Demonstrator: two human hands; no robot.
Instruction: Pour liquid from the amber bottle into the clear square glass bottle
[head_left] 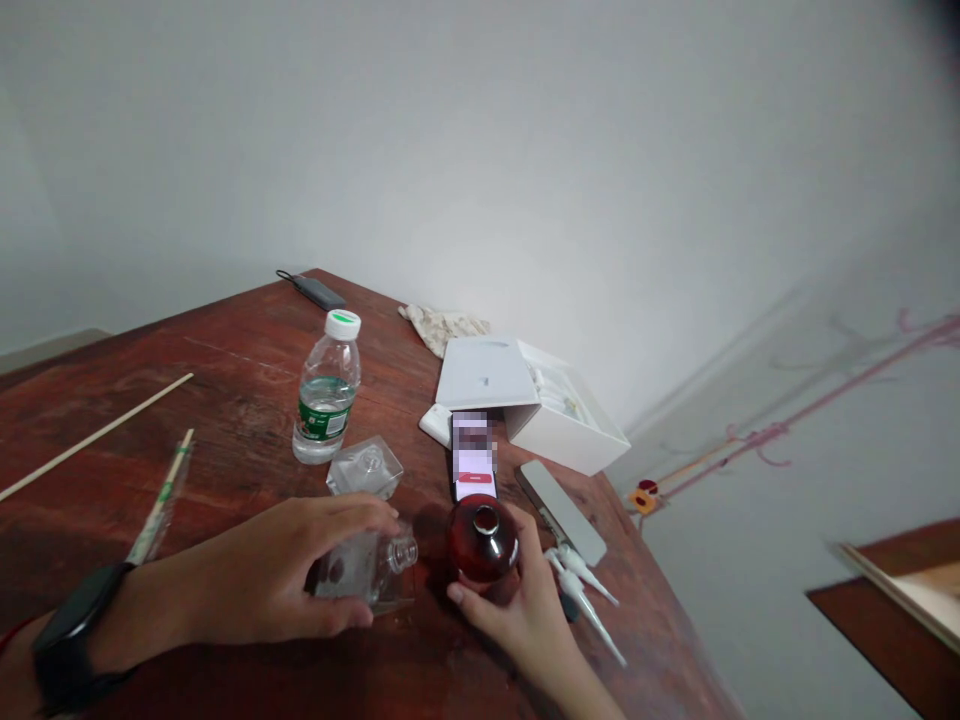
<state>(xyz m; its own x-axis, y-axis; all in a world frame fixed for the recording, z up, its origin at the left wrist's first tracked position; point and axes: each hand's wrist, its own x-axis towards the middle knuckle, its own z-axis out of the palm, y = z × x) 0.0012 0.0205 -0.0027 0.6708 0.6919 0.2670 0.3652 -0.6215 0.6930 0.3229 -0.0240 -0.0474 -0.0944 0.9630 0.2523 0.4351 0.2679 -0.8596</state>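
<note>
Left hand [285,575] covers clear bottle [375,565]; right hand [525,610] cut off.

We saw a clear glass bottle [373,566] tipped on its side on the wooden tabletop, open neck pointing at a round dark red bottle [484,543] that stood upright just beside it, its own mouth uncapped and facing up.

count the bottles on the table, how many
4. A plastic water bottle stands upright near the middle, a clear glass bottle sits just in front of it, another clear one lies in the left hand, and a dark red bottle in the right hand.
</note>
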